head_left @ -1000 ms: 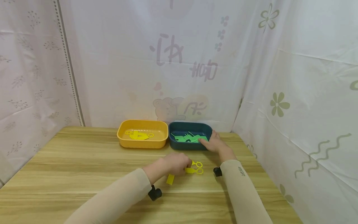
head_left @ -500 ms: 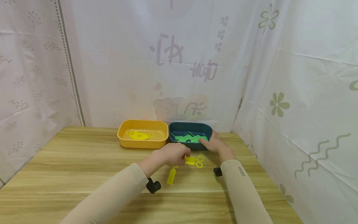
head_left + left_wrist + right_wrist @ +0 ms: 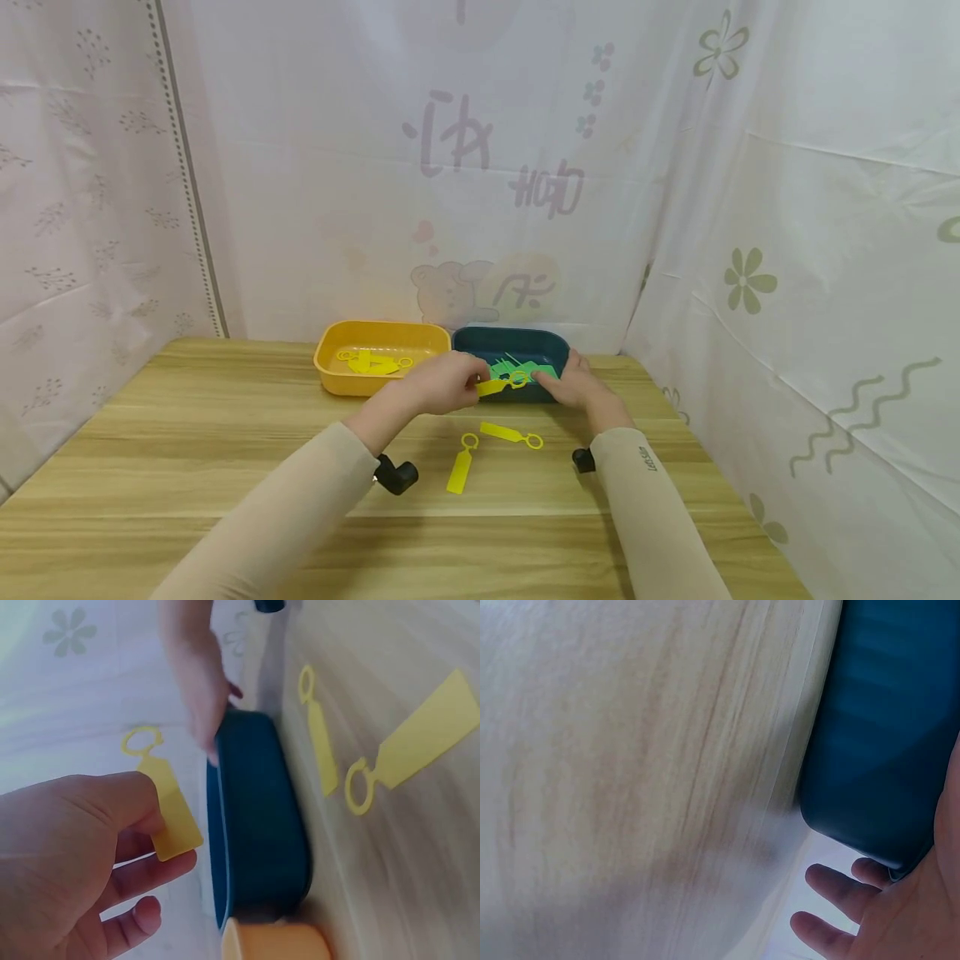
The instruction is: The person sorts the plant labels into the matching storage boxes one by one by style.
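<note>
My left hand (image 3: 444,385) pinches a yellow plastic tag with a ring at one end (image 3: 176,810) between thumb and fingers, raised in front of the dark blue bin (image 3: 517,337). The tag's ring overlaps the bin's front rim in the head view. My right hand (image 3: 579,387) grips that bin's right end, thumb over the rim and fingers along the outside. Two more yellow ring tags lie on the table below: one (image 3: 504,432) sideways, another (image 3: 459,472) pointing toward me. Several flat green pieces (image 3: 538,367) lie inside the dark blue bin.
A yellow-orange bin (image 3: 360,385) stands against the left side of the dark blue one, with several yellow tags (image 3: 371,364) in it. Both sit near the back edge of the wooden table (image 3: 187,433). A printed curtain (image 3: 337,167) hangs behind.
My left hand has lifted one yellow tag off the table and carried it away from me toward the bins. The two other tags are uncovered. My right hand keeps its place.
</note>
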Tool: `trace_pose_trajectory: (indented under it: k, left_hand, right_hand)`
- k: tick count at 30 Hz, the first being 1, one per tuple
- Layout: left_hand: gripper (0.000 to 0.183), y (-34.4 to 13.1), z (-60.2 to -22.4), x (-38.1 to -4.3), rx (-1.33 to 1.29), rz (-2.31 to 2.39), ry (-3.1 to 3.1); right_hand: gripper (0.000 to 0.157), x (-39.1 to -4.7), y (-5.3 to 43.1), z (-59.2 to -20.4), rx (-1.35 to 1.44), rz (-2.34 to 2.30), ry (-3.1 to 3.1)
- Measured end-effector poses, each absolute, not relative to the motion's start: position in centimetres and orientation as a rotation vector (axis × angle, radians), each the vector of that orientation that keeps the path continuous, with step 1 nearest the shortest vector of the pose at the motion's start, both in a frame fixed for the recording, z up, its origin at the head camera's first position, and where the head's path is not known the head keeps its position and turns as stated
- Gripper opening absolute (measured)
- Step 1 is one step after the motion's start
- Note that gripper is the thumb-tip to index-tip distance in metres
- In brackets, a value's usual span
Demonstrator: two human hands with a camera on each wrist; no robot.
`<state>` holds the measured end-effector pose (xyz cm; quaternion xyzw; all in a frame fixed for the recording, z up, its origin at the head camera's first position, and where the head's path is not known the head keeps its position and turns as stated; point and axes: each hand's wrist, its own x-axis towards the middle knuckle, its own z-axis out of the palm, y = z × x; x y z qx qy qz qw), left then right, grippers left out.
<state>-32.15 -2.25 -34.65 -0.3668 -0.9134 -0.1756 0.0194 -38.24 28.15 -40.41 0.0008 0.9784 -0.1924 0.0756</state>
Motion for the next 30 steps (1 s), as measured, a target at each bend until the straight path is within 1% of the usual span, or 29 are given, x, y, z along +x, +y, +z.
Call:
trace_pose_trajectory:
  k: [5, 12, 18, 30]
  left_hand:
    - [0.03, -3.7, -33.9, -32.6, -0.99, -0.634, -2.847]
    - [0.029, -5.4, -33.3, -33.6, -0.781, -0.646, -2.81]
    - [0.034, -6.6, -33.2, -34.4, -0.625, -0.635, -2.789]
    - [0.036, -8.8, -33.3, -36.1, -0.448, -0.623, -2.806]
  right_hand:
    - [0.122, -38.3, 28.2, -40.5, 0.016, -0.575, 2.931]
    - [0.122, -38.4, 28.3, -40.5, 0.013, -0.572, 2.936]
    - [0.122, -38.2, 28.3, -40.5, 0.005, -0.559, 2.934]
    - [0.122, -38.3, 28.5, -40.4, 0.012, -0.553, 2.93]
